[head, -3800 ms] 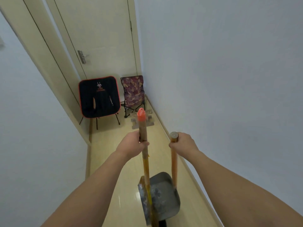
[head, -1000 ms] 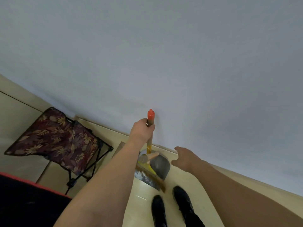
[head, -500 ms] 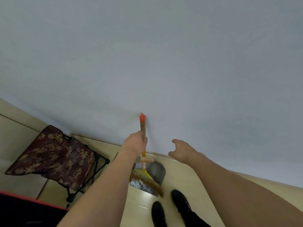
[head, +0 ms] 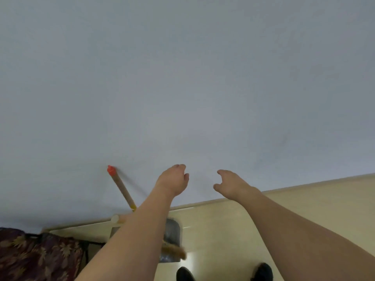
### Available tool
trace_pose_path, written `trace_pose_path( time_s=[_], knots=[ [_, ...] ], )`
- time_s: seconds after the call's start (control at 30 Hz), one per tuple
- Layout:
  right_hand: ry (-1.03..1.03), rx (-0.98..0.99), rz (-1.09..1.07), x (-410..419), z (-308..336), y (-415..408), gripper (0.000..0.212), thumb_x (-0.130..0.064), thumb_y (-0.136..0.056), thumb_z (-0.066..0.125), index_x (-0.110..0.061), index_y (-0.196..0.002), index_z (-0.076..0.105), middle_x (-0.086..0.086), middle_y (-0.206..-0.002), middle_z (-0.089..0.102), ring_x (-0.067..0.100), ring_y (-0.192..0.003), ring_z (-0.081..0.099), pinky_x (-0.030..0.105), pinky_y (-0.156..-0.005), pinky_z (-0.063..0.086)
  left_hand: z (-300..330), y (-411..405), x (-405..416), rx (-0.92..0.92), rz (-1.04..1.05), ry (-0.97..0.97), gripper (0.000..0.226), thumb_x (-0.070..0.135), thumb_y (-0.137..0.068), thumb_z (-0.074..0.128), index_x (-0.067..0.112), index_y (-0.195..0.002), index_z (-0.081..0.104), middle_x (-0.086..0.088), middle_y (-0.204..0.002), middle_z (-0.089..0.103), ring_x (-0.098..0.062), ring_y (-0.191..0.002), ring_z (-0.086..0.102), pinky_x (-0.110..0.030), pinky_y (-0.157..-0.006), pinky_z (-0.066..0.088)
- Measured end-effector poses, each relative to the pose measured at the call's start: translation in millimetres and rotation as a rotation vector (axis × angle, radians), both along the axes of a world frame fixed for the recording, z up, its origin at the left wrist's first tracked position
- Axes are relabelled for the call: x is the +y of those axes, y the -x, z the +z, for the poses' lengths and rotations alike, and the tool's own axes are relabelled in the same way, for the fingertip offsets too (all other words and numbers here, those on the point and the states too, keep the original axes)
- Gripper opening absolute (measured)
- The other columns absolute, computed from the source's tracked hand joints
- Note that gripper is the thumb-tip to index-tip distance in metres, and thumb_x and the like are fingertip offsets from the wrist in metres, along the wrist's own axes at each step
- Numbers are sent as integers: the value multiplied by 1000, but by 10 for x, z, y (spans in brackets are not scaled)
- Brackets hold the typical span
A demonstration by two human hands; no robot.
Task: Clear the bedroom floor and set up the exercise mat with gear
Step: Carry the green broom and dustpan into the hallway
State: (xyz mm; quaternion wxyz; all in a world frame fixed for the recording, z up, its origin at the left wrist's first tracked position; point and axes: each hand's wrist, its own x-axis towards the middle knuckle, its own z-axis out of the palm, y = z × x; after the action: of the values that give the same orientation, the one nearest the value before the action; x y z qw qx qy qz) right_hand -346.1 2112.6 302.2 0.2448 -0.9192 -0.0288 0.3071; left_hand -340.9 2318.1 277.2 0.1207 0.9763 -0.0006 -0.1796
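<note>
Setting: a plain pale wall filled most of the view, meeting a cream tiled floor along a low skirting board.

Item, broom: wooden handle with an orange cap, leaning at a slant with its cap touching the wall. Its bristle end showed brown on the floor near the person's feet, partly hidden by the left forearm. The lean appeared deliberate, a way of parking the tool upright against the wall and out of the walking path.

Item, dustpan: dark metal pan resting on the floor at the foot of the wall, just beside the broom's lower end. Its pale handle tip pointed left along the skirting. Whether the pan held any sweepings could not be told; the arm covered much of it.

Item, folding chair: leaf-patterned fabric, at the near left, well apart from the hands.

Hands: left hand raised before the wall, fingers loosely curled, grasping nothing. Right hand likewise released and empty, beside the left but apart from it.

Feet: two dark shoes at the near edge.

Task gear: no exercise mat in view. By judgement, the sweeping tools were stowed and the mat was yet to be fetched.
</note>
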Motion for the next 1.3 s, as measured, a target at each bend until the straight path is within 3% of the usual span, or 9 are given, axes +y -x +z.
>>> trace_pose_path(
  time_s=[0.23, 0.5, 0.9, 1.3],
  knots=[
    [8, -1, -232, -2010, -25, 81, 51, -26, -97, 49, -6, -142, 37, 10, -148, 40, 27, -134, 40, 37, -107, 36, 22, -362, -2071, 28, -251, -14, 45, 33, -103, 38, 10, -142, 44, -8, -144, 49, -26, -131, 46, -36, -106, 38],
    [48, -29, -500, -4339, 28, 391, 56, -26, -98, 49, -8, -147, 32, 9, -153, 34, 25, -139, 35, 33, -109, 32, 175, -610, -4662, -6, -531, 39, 45, 34, -103, 38, 9, -139, 46, -9, -137, 55, -27, -125, 52, -37, -101, 42],
    [65, -38, -843, -6942, -57, 466, 66, -28, -98, 49, -10, -154, 19, 9, -160, 21, 23, -146, 23, 32, -115, 24, 306, -1054, -7824, -20, -964, 54, 46, 35, -103, 36, 14, -145, 42, -4, -144, 50, -23, -129, 49, -36, -103, 41],
    [138, -48, -1132, -9646, 120, 67, 63, -27, -96, 52, -9, -151, 27, 10, -155, 32, 23, -142, 31, 31, -112, 28, 498, -1747, -10933, -5, -1206, 94, 43, 32, -104, 36, 11, -140, 46, -8, -139, 53, -24, -125, 51, -35, -99, 40]
  ],
)
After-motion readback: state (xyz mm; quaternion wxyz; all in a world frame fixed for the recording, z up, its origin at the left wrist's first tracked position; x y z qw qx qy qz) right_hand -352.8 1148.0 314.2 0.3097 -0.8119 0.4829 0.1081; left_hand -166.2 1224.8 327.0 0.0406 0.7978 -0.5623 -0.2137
